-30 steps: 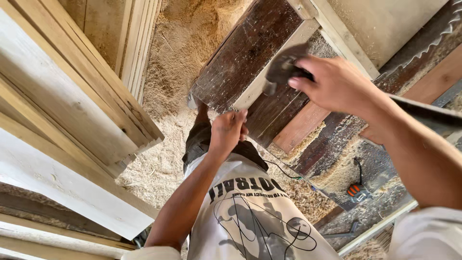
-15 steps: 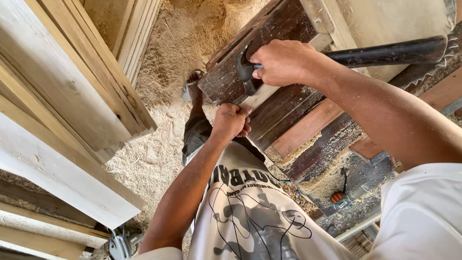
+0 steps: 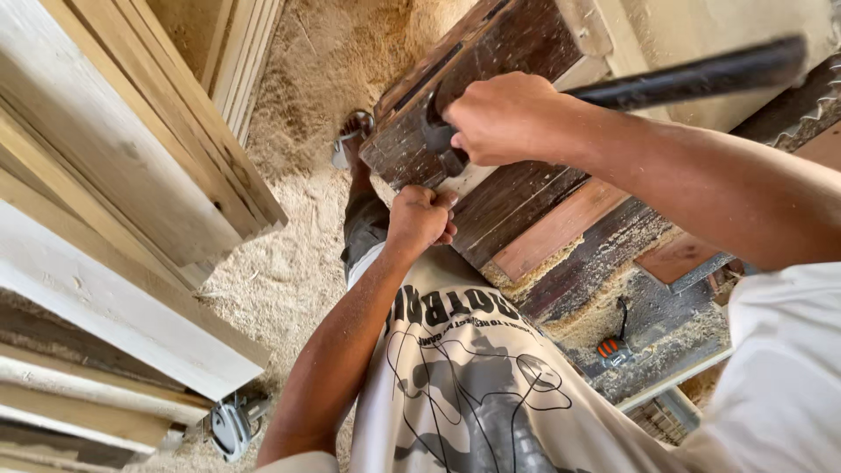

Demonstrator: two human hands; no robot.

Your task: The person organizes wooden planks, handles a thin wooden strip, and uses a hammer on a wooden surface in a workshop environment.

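— Since half a second ago your right hand [image 3: 504, 118] has slid a little toward seven o'clock along the dark plank [image 3: 491, 61], and the long black handle [image 3: 701, 77] behind it now lies flatter, pointing out toward three o'clock. Your left hand [image 3: 420, 219] has barely shifted.

— What am I holding, exactly?

— Your right hand is clamped around a dark tool head [image 3: 438, 136] pressed on the near end of that plank; your knuckles hide the working part, so what kind of tool it is cannot be told. Your left hand is curled into a fist at the plank's lower edge, at six o'clock from the right, fingers together. Whether it grips a nail or just braces, I cannot tell.

— Where does the plank sit?

— It rests tilted on the stacked dark boards [image 3: 561, 228] of the table, its end pointing toward your foot [image 3: 350, 140] on the sawdust floor [image 3: 298, 219].

— How do I do this well?

— I'd judge it best to keep your left fist low and clear of the tool head, since they are close. Keep your right wrist in line with the handle so the force goes straight into the wood. Mind the toothed saw edge [image 3: 810, 114] at three o'clock beside your forearm, and the pale boards [image 3: 131, 175] leaning at nine o'clock.
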